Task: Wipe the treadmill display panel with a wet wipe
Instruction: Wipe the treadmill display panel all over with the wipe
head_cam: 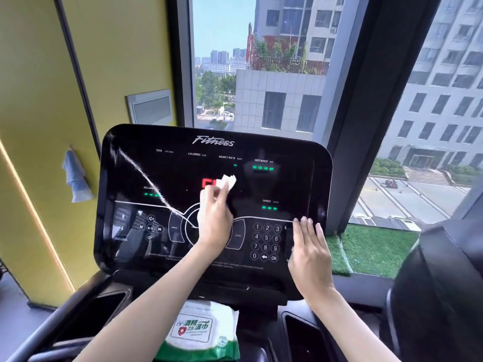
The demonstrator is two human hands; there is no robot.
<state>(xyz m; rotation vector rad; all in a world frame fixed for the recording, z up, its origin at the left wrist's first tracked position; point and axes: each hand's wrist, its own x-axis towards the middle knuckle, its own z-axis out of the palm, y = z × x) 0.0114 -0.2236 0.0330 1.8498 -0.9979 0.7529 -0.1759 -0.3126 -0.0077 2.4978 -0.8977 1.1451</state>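
The black glossy treadmill display panel (287, 184) fills the middle of the view, with green and red lit readouts and a number keypad at its lower right. My left hand (213, 218) pinches a small white wet wipe (227, 182) and holds it against the panel's centre, over the red digits. My right hand (311, 254) lies flat with straight fingers on the panel's lower right, beside the keypad.
A green and white pack of wet wipes (201, 333) sits on the console tray below the panel. Cup holders (303, 333) flank it. A yellow wall stands to the left with a blue cloth (75, 176) hanging; a window lies beyond the panel.
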